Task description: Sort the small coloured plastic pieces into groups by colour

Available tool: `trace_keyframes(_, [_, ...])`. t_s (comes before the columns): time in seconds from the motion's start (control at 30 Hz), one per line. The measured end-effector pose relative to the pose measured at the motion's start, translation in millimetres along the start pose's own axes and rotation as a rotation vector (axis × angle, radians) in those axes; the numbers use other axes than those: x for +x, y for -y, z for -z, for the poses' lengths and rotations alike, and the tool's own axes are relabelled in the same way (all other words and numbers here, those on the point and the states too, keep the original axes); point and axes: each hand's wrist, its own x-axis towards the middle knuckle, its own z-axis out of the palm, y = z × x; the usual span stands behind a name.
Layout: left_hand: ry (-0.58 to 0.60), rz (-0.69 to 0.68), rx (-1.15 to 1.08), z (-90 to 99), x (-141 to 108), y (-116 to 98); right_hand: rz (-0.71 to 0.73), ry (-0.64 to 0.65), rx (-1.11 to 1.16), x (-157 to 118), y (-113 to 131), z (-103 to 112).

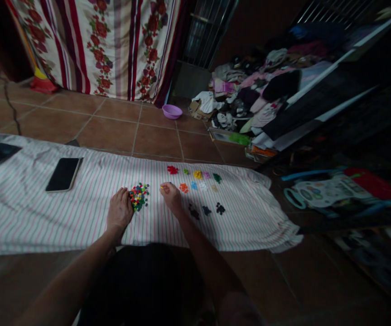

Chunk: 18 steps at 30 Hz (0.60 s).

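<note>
Striped cloth bears mixed pieces (black phone nearby), left hand open against them, right hand pinching a yellow piece.

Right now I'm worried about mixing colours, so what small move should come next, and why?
Probably carry the right hand to the yellow pile: its fingers seem to pinch a yellow piece, and that pile looks all yellow.

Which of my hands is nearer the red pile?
Right. Your right hand is just this side of the red pile; your left hand is farther left, beside the mixed pile.
</note>
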Motion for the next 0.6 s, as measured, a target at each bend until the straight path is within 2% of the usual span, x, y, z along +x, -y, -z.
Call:
trace_keyframes(0.23, [0.008,-0.022,0.035,1.2,0,0,-0.091,-0.141,-0.070,14,-37,46])
trace_keyframes(0.4, [0.001,-0.036,0.032,0.6,0,2,-0.115,-0.220,-0.205,26,-60,78])
trace_keyframes(0.6, [-0.018,-0.088,0.067,0.1,-1,4,-0.241,-0.290,-0.379,43,-80,111])
